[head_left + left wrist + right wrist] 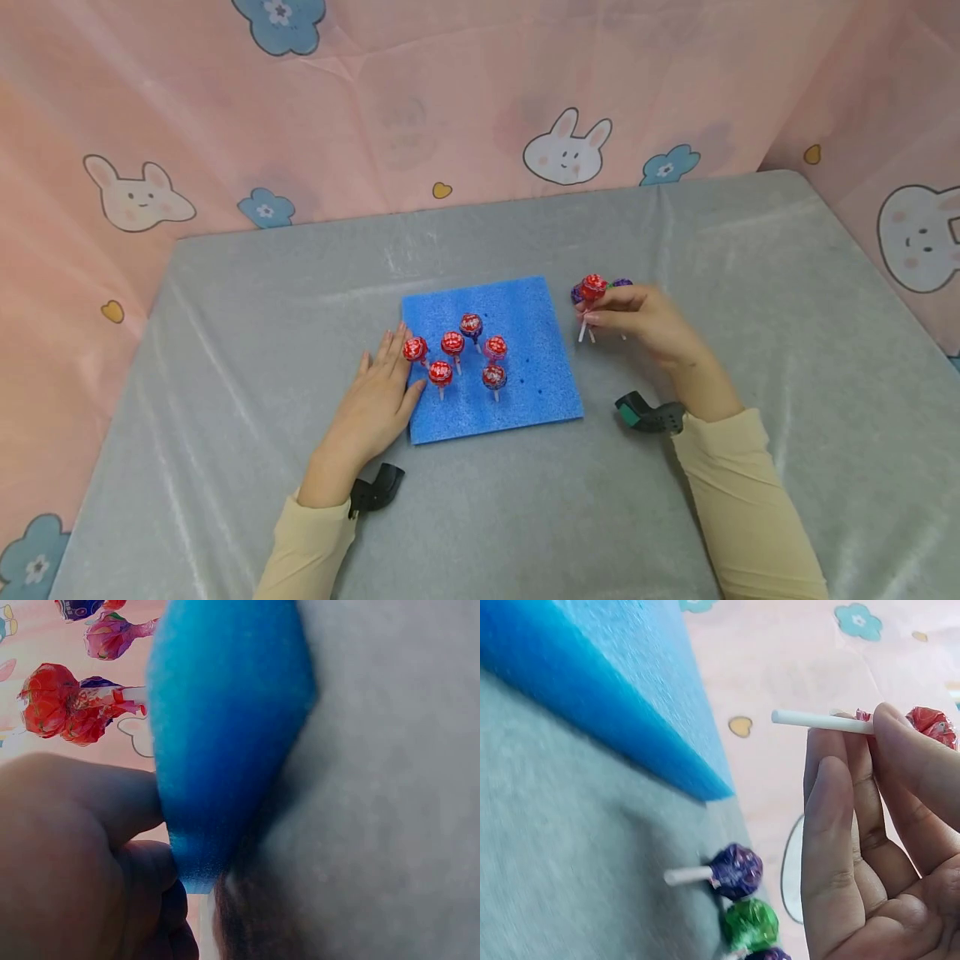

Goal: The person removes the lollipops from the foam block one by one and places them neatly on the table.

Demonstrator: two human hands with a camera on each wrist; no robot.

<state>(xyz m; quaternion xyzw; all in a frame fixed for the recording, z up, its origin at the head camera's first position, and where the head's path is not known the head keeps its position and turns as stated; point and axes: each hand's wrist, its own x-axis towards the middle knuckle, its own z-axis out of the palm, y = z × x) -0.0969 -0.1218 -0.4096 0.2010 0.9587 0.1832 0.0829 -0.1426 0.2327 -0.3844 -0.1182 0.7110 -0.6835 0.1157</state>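
A blue foam board (536,333) lies on the table with several wrapped lollipops standing in it by their sticks, among them a red lollipop (452,342) and a dark-wrapped lollipop (471,325). Against the board's left edge rests my left hand (372,407), its fingers extended; the thumb touches the board in the left wrist view. My right hand (647,321), right of the board, pinches a red lollipop (930,724) by its white stick between thumb and fingers. Below that hand in the right wrist view lie a purple lollipop (736,870) and a green lollipop (751,924).
Small dark holes mark the board's right part. A grey cloth covers the table (480,517). Behind it and at the sides hangs a pink curtain (450,100) printed with rabbits and flowers. A black wrist device (648,414) sits at the right cuff.
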